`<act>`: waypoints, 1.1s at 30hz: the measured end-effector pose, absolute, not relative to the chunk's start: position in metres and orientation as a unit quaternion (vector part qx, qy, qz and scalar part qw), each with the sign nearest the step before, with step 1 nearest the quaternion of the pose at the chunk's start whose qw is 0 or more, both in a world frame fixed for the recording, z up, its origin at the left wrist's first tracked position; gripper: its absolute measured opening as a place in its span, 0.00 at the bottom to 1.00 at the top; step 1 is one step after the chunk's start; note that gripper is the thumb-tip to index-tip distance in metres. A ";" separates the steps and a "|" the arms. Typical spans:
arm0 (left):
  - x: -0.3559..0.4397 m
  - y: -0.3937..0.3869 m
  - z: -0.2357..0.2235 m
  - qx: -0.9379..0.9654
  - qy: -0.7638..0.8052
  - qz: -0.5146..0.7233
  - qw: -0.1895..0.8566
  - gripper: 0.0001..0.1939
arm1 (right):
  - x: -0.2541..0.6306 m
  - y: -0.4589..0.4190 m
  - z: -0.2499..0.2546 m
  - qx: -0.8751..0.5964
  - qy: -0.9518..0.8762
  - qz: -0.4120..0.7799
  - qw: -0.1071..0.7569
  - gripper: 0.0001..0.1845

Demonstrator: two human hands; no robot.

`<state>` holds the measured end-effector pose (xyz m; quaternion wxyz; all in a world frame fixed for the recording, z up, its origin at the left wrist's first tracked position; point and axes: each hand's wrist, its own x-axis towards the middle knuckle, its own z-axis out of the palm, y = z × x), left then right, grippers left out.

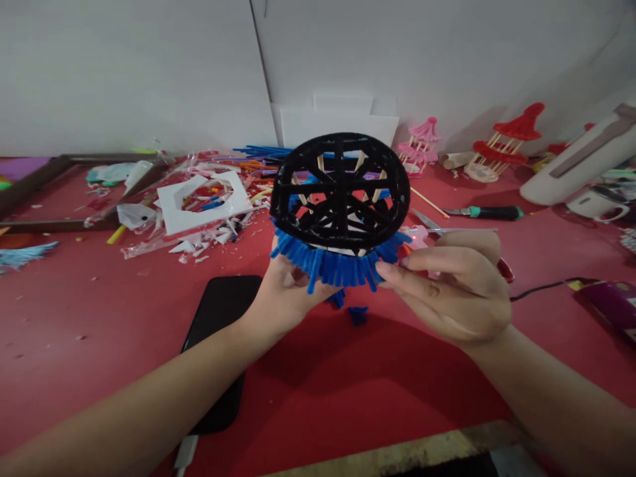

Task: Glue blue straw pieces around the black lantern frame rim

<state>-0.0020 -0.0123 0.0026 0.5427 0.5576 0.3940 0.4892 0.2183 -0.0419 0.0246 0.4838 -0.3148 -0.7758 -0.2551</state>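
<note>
My left hand (293, 298) is closed around the underside of a small round pavilion-like model and holds it tilted above the table. Its black fuzzy spoked wheel (340, 185) faces me, with pale wooden sticks behind it. A fringe of short blue pipe cleaner pieces (338, 268) hangs around the lower edge. At the right end of this fringe, my right hand (452, 285) pinches with thumb and fingers at a blue piece; the fingertips partly cover it. Behind that hand is a pink tool with a clear rod (418, 237), mostly hidden. Blue scraps (358, 315) lie below the model.
A black phone (223, 331) lies beside my left forearm. White cut-out board (203, 202), pipe cleaners and scraps cover the back left. Pink (422, 142) and red (511, 142) models stand at the back right, near a craft knife (491, 212), a mug (596, 202) and a purple box (609, 305).
</note>
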 end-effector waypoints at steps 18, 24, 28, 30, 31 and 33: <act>0.006 -0.004 0.001 0.411 0.362 0.585 0.598 0.31 | 0.219 -0.019 -0.014 -0.386 -0.864 -0.047 0.320 0.04; 0.006 -0.005 -0.003 0.431 0.352 0.565 0.610 0.27 | 0.209 -0.011 -0.032 -0.419 -0.860 -0.019 0.292 0.08; 0.004 -0.004 -0.003 0.432 0.347 0.570 0.607 0.25 | 0.207 -0.011 -0.032 -0.416 -0.859 -0.010 0.298 0.07; 0.004 -0.005 -0.003 0.433 0.345 0.570 0.607 0.26 | 0.207 -0.012 -0.031 -0.419 -0.853 -0.006 0.311 0.08; 0.004 -0.005 -0.003 0.433 0.347 0.570 0.606 0.26 | 0.207 -0.012 -0.030 -0.421 -0.849 -0.004 0.318 0.07; 0.004 -0.005 -0.003 0.433 0.352 0.572 0.602 0.25 | 0.209 -0.014 -0.029 -0.427 -0.842 0.000 0.332 0.06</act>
